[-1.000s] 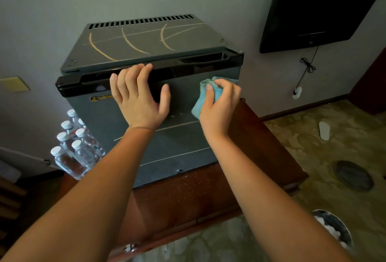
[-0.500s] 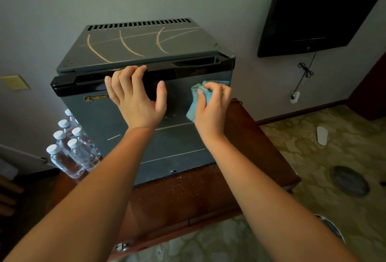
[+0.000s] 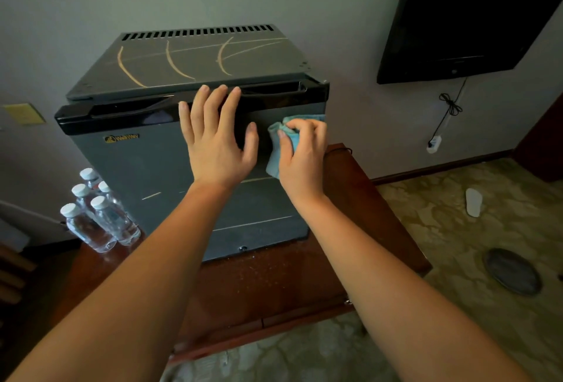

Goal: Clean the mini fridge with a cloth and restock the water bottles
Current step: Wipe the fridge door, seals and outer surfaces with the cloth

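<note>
Mini fridge (image 3: 146, 174) is sitting mid-frame; the left hand (image 3: 217, 144) is pressing flat, fingers straight, while the right hand (image 3: 301, 159) is gripping a cloth (image 3: 275, 150) against its door.

Fridge: we see a grey metal mini fridge (image 3: 146, 174), door closed.
Cloth: bunched teal cloth (image 3: 274, 159) against its door.
Bottles: 5 clear capped water bottles (image 3: 112, 220), upright, at its left.

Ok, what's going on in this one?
A person is cleaning a closed mini fridge. The right hand grips a bunched teal cloth against the door's upper right. The left hand rests flat on the door beside it. The water bottles stand beside the fridge on the wooden cabinet, not yet restocked.
</note>
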### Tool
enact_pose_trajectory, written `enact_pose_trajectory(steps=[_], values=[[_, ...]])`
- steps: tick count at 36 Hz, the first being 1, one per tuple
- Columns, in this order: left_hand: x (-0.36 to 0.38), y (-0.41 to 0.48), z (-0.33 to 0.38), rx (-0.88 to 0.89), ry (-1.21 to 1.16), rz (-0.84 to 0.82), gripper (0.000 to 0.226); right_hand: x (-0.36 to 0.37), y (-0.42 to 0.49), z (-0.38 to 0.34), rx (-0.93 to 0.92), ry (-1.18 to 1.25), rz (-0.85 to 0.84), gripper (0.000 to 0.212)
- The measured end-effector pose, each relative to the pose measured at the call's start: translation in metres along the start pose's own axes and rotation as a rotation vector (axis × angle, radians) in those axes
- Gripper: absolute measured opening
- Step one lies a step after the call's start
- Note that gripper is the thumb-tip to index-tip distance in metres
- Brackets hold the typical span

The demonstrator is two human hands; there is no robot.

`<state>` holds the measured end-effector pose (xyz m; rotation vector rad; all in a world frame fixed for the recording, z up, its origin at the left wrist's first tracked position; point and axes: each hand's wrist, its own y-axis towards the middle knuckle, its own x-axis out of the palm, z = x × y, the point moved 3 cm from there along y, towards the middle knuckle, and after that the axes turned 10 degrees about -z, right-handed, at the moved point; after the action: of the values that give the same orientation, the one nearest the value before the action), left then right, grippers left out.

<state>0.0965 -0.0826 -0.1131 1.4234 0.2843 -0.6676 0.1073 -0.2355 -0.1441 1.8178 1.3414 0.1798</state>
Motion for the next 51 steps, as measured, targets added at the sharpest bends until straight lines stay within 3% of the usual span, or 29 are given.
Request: enact_pose_trajectory(steps=[9,17,29,37,42,47,51], values=[[-0.002,-0.002,-0.002,-0.055,0.063,-0.021,0.053,0.008,-0.032,0.039,0.123,0.001,-0.144,0.019],[0.000,-0.003,-0.001,-0.052,0.070,0.004,0.053,-0.001,0.000,0.017,0.075,0.088,0.057,0.015],[0.003,-0.004,-0.001,-0.064,0.050,-0.010,0.055,0.018,-0.046,0.045,0.167,0.008,-0.180,0.019],[-0.003,-0.005,-0.005,-0.037,0.060,-0.022,0.054,0.003,-0.003,-0.001,0.048,0.096,0.030,0.016],[-0.005,-0.004,-0.007,-0.018,0.052,-0.027,0.054,0.012,-0.009,0.003,0.036,0.046,0.014,0.018],[-0.002,-0.005,-0.010,-0.017,0.060,-0.032,0.054,0.022,-0.047,0.033,0.170,0.011,-0.127,0.021],[-0.001,-0.005,-0.010,-0.013,0.063,-0.038,0.054,0.024,-0.050,0.031,0.283,0.056,-0.108,0.021]])
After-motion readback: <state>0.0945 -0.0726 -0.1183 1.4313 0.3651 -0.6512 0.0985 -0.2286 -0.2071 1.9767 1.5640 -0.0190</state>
